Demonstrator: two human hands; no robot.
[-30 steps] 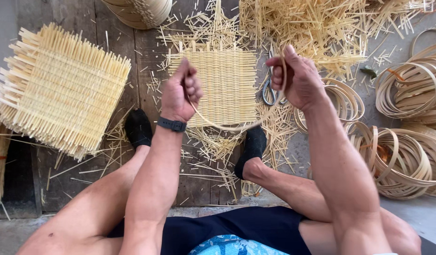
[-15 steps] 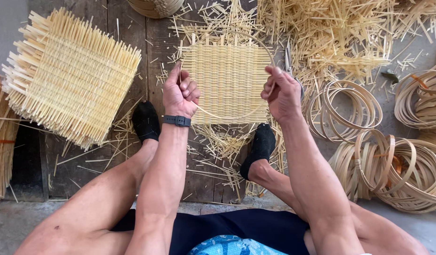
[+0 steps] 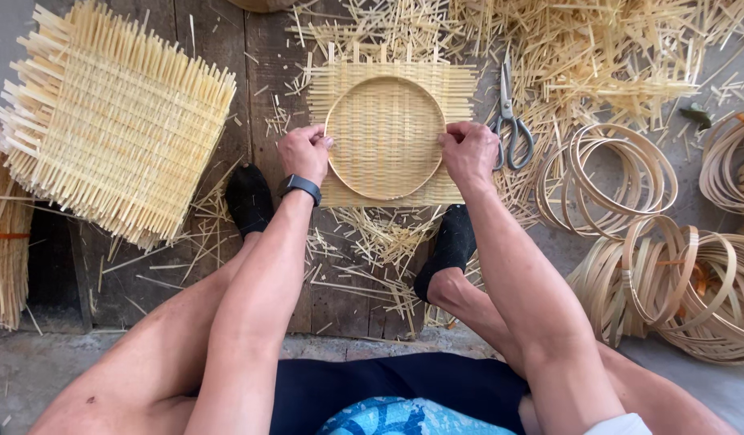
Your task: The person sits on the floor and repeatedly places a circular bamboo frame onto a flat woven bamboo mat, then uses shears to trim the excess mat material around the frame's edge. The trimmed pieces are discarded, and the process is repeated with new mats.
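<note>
A thin round bamboo hoop lies flat on a square woven bamboo mat on the wooden floor between my feet. My left hand grips the hoop's left edge with closed fingers; a black watch is on that wrist. My right hand grips the hoop's right edge. Both hands press the hoop down onto the mat.
A stack of woven mats lies at the left. Scissors rest just right of my right hand. Several bamboo hoops are piled at the right. Loose bamboo strips cover the floor behind. My black-socked feet flank the mat.
Both hands came down from holding a bent strip in the air. They now hold a closed hoop flat on the woven mat.
</note>
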